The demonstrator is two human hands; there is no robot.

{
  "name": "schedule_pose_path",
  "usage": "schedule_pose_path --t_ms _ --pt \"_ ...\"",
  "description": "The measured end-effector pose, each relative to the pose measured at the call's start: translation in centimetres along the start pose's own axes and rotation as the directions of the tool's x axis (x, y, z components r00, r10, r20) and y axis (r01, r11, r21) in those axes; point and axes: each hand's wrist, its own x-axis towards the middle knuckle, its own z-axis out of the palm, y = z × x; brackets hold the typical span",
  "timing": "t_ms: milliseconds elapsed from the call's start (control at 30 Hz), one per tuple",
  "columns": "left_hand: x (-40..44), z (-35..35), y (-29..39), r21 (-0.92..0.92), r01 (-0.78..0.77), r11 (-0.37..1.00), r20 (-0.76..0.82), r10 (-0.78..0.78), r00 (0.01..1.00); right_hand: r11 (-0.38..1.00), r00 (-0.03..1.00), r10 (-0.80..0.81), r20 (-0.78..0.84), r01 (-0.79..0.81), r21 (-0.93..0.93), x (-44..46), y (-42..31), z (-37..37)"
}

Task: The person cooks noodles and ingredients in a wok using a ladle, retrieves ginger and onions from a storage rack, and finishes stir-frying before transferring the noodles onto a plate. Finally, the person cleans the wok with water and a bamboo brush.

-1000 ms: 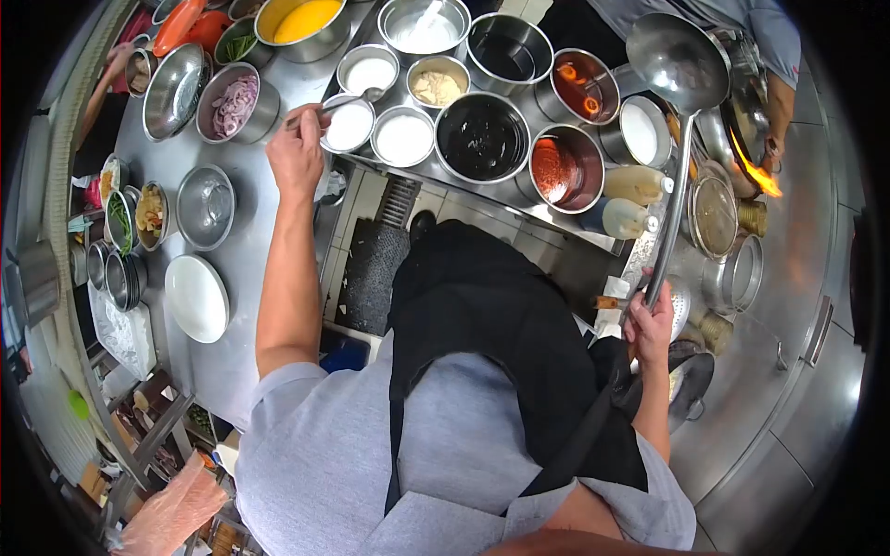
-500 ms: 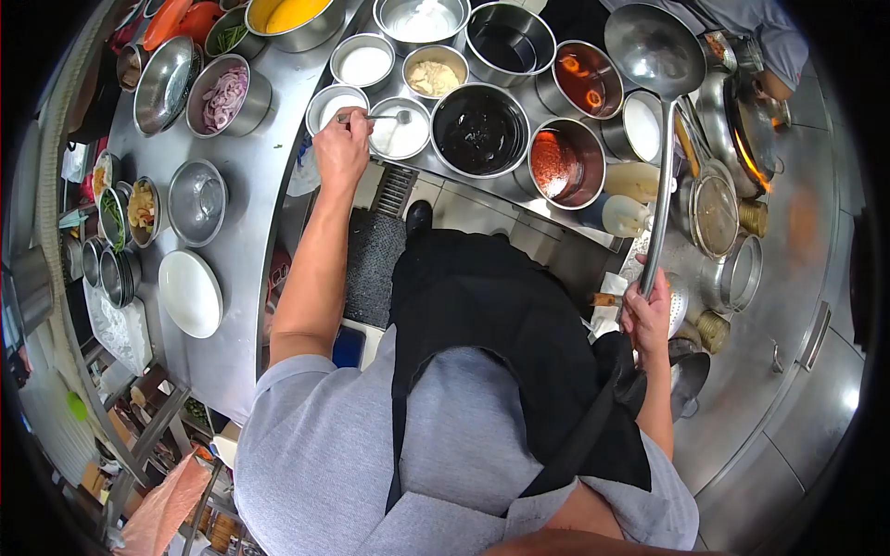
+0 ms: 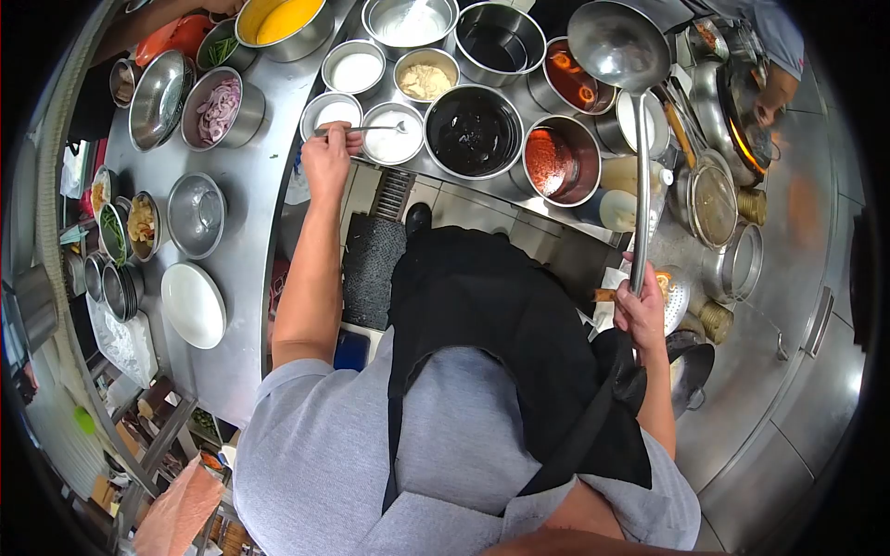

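Note:
My left hand (image 3: 326, 165) pinches the handle of a small metal spoon (image 3: 385, 128), whose bowl is over a pot of white granules (image 3: 392, 146). Just behind that hand is another pot of white contents (image 3: 334, 112). At the right, my right hand (image 3: 642, 310) is wrapped round the long handle of a metal ladle (image 3: 619, 46). The ladle's empty bowl hangs above the pots at the back, near one with dark red liquid and orange slices (image 3: 573, 79). Pots of black liquid (image 3: 473, 132) and red paste (image 3: 549, 162) stand between the hands.
Sliced onions (image 3: 220, 111), an empty metal bowl (image 3: 197, 215) and a white plate (image 3: 193, 304) are on the left counter. Flames show beside a wok (image 3: 739, 116) at the upper right, near another person's hand (image 3: 771, 97). A strainer (image 3: 712, 206) lies nearer.
The spoon has moved right from the back-left white pots to the pot of white granules. The ladle's bowl has swung left, its handle now more upright.

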Motion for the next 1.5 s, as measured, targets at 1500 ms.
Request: schedule_pose_path --t_ms 1500 --pt "10.2 11.0 -0.6 0.506 -0.412 0.758 0.175 0.378 0.909 0.957 0.981 0.183 0.066 -0.193 0.217 -5.2 -2.0 3.2"
